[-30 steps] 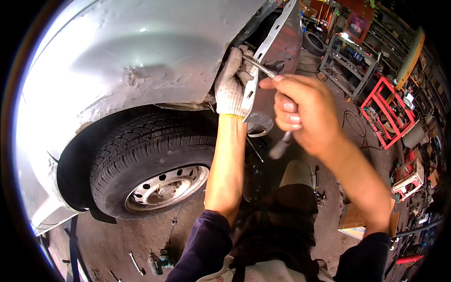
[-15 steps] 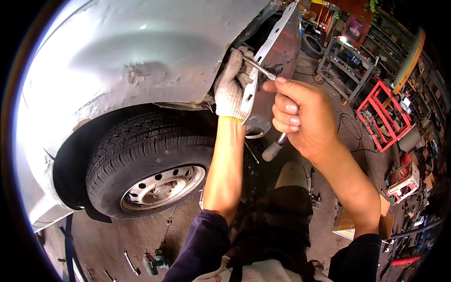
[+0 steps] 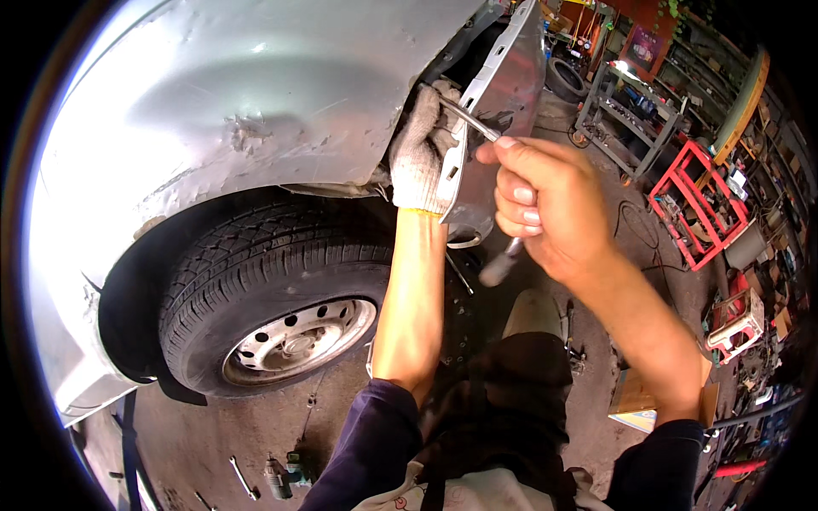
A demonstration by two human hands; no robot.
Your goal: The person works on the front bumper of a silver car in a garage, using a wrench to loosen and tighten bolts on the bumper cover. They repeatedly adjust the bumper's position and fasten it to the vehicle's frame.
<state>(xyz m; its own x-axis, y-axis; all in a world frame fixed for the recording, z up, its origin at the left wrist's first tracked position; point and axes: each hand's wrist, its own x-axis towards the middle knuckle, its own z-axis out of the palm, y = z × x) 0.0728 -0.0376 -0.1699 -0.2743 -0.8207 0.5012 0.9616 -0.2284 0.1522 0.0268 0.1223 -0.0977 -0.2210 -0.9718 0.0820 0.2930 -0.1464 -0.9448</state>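
My left hand (image 3: pixel 423 149), in a white knit glove, reaches into the gap between the dented silver fender (image 3: pixel 281 94) and a loose-edged silver panel (image 3: pixel 498 111). Its fingers are closed about the far end of a socket wrench's extension bar (image 3: pixel 471 119); the very tip is hidden in the gap. My bare right hand (image 3: pixel 545 192) is closed around the socket wrench at the bar's near end, thumb along the top. The wrench's handle (image 3: pixel 500 266) sticks out below that fist, blurred. My fingers hide the wrench head.
Below the fender is a tyre (image 3: pixel 273 272) on a steel wheel. On the floor lie a combination wrench (image 3: pixel 244 478) and a cordless power tool (image 3: pixel 279 477). A grey tool cart (image 3: pixel 626 119), red frame (image 3: pixel 699 204) and open cardboard box (image 3: pixel 635 396) stand to the right.
The wrench handle below my right fist has swung slightly and is now blurred. Both hands keep their grips in nearly the same place. The view has shifted a little.
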